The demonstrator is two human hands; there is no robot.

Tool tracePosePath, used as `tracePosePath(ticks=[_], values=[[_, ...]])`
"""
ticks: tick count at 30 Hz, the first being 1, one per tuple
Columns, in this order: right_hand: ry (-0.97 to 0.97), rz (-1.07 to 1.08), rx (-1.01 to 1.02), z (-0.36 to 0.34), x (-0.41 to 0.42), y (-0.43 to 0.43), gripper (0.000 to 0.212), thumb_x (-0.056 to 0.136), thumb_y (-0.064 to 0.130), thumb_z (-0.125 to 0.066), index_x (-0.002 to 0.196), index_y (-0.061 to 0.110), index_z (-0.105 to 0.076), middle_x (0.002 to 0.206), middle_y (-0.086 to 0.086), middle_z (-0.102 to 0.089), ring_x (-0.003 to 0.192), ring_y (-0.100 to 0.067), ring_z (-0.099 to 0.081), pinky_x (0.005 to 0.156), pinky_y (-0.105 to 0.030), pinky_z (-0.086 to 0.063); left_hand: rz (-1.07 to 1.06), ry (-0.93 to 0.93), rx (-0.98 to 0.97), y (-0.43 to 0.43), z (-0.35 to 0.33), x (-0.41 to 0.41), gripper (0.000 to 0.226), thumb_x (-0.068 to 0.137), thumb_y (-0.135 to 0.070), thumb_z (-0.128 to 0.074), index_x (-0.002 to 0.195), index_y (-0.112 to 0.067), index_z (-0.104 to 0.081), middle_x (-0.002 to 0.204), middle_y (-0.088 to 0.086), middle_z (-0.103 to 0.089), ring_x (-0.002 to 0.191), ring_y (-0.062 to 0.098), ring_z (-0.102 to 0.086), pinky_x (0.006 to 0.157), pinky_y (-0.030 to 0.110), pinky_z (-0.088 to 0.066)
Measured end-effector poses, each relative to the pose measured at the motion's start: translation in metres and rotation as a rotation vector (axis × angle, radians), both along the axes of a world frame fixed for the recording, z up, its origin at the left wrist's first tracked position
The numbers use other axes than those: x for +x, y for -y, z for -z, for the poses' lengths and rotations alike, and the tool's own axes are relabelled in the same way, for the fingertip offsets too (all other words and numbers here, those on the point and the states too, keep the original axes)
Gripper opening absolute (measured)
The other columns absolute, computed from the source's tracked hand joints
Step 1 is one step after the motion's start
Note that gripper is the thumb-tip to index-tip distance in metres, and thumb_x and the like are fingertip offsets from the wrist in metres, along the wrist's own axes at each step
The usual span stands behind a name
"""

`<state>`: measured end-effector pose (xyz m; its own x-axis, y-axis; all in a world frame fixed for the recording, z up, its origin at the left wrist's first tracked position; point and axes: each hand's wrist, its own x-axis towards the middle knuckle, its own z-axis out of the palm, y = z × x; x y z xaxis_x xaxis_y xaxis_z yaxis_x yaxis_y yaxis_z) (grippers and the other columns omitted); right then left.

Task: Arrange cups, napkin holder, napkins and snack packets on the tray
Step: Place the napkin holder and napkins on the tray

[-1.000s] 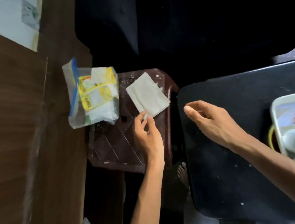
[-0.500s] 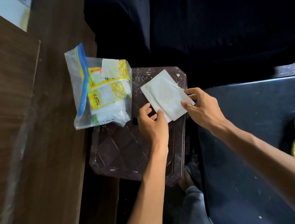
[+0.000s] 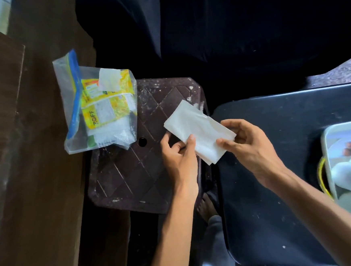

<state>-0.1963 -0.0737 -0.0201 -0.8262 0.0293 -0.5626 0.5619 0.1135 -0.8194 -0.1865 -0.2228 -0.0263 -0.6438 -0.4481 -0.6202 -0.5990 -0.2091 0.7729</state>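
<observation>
My two hands hold one folded white napkin [image 3: 199, 131] over the rt edge of a brown stool [image 3: 132, 178], seen from above. My left hand [image 3: 178, 160] pinches the napkin's near-left corner, thumb on top & the other fingers [image 3: 166, 141] curled underneath. My right hand [image 3: 249, 146] pinches the rt end btwn thumb and forefinger, w/ the rest of its fingers curled behind the paper. Can't tell whether the napkin touches the stool. On the stool's far-left corner, partly over a wood panel [image 3: 26, 165], lies a clear zip bag [image 3: 72, 82] w/ yellow snack packets [image 3: 105, 111] inside, well apart from the napkin. To the rt, just beside the stool, stands a black desk [image 3: 290, 186]. At its rt edge, cut off by the frame, sits a pale tray [image 3: 325, 142] w/ white cups [image 3: 341, 175] lying in it. The napkin is near the desk's left edge, well apart from the tray.
</observation>
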Motion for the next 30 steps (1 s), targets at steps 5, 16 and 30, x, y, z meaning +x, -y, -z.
tracePosePath(ticks=[5,16,30], values=[[0.039,0.075,-0.092,-0.004,0.036,-0.032,0.019,0.092,0.028,-0.070,0.111,0.027,-0.069,0.103,0.005,-0.077,0.097,-0.011,-0.073,0.086,-0.031,-0.058,0.046,-0.027,0.084,-0.031,-0.013,0.014,0.024,0.094,-0.019,-0.071,0.117,-0.019,-0.065,0.096,-0.005,-0.081,0.095,0.010,-0.077,0.073,0.020,-0.060],[-0.089,0.102,0.085,-0.031,0.093,-0.150,0.014,0.090,0.015,-0.070,0.097,0.026,-0.072,0.090,0.007,-0.076,0.084,-0.015,-0.072,0.076,-0.034,-0.056,0.201,-0.123,0.026,-0.109,-0.033,0.023,0.042,0.092,-0.014,-0.073,0.131,-0.017,-0.057,0.103,0.006,-0.076,0.087,0.007,-0.075,0.075,0.023,-0.061],[-0.338,0.560,0.670,-0.056,0.181,-0.340,0.024,0.087,0.016,-0.074,0.097,0.038,-0.069,0.088,0.025,-0.071,0.071,0.001,-0.064,0.061,-0.008,-0.048,1.107,-0.440,-0.438,-0.336,-0.060,0.012,0.012,0.091,-0.023,-0.073,0.096,-0.013,-0.077,0.091,-0.004,-0.072,0.073,0.008,-0.061,0.065,0.005,-0.042]])
